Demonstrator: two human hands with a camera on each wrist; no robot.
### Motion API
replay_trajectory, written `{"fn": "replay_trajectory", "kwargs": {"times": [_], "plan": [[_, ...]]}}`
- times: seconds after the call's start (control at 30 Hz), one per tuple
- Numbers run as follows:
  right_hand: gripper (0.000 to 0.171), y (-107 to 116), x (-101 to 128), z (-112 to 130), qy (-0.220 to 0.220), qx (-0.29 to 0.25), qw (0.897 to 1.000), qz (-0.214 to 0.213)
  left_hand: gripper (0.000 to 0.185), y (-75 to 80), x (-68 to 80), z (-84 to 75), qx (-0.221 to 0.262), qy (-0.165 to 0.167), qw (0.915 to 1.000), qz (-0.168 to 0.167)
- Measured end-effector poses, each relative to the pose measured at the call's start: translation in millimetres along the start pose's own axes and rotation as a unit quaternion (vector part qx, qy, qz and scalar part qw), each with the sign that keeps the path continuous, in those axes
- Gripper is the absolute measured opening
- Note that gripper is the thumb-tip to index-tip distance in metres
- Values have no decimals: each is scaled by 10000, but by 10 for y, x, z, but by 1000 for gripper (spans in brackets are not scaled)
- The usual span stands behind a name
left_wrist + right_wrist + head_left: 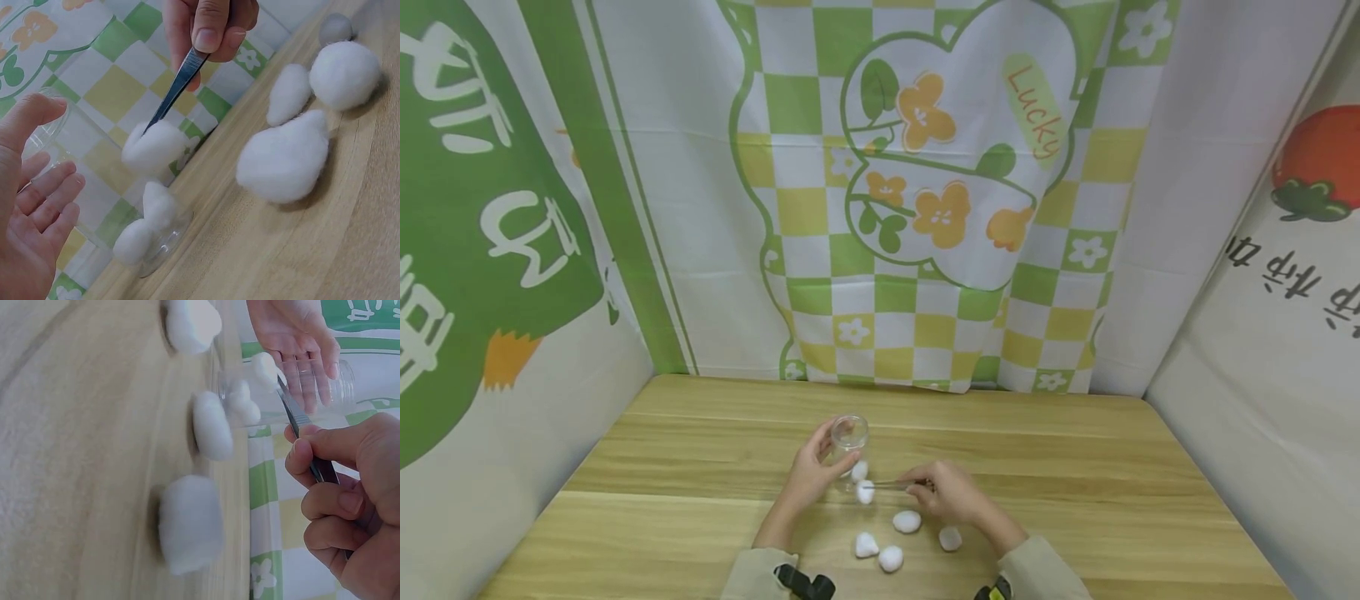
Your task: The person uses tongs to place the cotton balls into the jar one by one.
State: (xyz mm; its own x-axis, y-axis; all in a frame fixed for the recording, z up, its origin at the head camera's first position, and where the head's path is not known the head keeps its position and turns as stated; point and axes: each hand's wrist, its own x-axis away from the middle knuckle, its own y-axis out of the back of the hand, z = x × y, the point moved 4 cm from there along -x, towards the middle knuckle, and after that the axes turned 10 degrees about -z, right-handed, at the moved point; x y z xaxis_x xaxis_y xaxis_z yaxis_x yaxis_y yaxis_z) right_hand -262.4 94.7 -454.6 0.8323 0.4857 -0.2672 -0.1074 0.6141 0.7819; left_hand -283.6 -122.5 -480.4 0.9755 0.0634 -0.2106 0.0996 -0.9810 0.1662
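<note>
My left hand (807,477) holds a clear jar (850,451) standing upright on the table, thumb on one side and fingers round the other. Two cotton balls (147,222) lie at the bottom of the jar. With thumb and fingers, my right hand (953,493) grips metal tweezers (289,405). Between the tweezer tips is a cotton ball (151,147), which overlaps the jar's side in the wrist views. The jar's mouth (850,428) faces up and shows no lid.
Several loose cotton balls lie on the wooden table (715,467) in front of the hands. Among them are an oval one (907,522) and a squarish one (950,538) below the right hand. Printed cloths (940,333) hang behind and on both sides.
</note>
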Motion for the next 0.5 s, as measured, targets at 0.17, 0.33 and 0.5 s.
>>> {"fn": "replay_trajectory", "kwargs": {"times": [0.17,0.33,0.5], "plan": [[22,25,1,17,119,64,9999,-36,70,5,3,14,-3,61,10000,11],[24,45,22,40,173,7,9998,-63,70,6,4,30,-12,92,10000,20],[24,78,32,53,74,-173,9998,-16,70,1,0,29,16,85,10000,12]]}}
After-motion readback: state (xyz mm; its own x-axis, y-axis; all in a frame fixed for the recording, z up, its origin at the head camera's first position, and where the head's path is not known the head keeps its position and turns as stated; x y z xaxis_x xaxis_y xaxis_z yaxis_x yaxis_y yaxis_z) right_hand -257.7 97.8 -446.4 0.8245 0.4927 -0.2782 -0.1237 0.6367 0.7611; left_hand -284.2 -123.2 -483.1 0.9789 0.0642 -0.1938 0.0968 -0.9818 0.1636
